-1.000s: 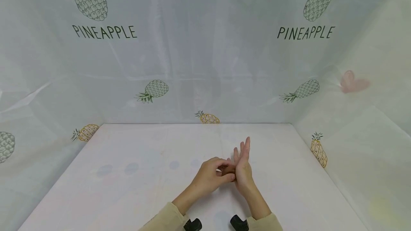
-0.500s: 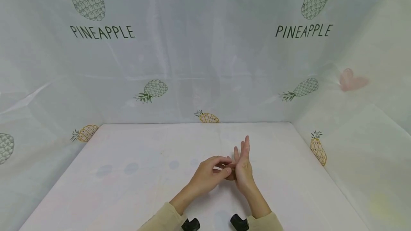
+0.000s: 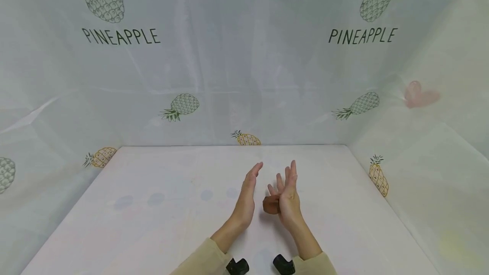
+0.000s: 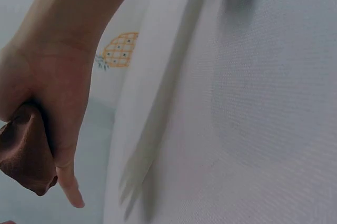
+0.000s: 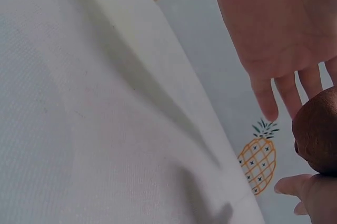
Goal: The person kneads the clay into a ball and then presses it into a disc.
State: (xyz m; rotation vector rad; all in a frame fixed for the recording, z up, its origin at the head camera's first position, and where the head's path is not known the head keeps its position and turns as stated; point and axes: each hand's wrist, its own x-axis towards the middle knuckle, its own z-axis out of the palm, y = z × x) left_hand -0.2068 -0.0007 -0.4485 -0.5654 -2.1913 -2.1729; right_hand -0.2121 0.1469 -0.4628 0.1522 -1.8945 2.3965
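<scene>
A brown lump, perhaps clay (image 3: 271,204), lies against the palm side of my right hand (image 3: 291,203). That hand stands upright, its fingers stretched up and spread. Just to the left, my left hand (image 3: 244,200) is held flat with straight fingers, palm toward the lump and apart from it. In the left wrist view the lump (image 4: 29,150) bulges from the palm of the right hand (image 4: 58,81). From the right wrist view, the left hand (image 5: 279,18) reaches down with long straight fingers beside the rounded lump (image 5: 318,132). Part of the lump's underside is hidden.
Both hands are over a white table (image 3: 153,232) with faint coloured dots. A grey pineapple-printed curtain (image 3: 244,54) encloses the back and sides. Black wrist devices (image 3: 284,264) sit near the beige sleeves (image 3: 315,264) at the front.
My left hand has let go of the lump, straightened its fingers and drawn back to the left. The right hand has stayed almost still with the lump on it.
</scene>
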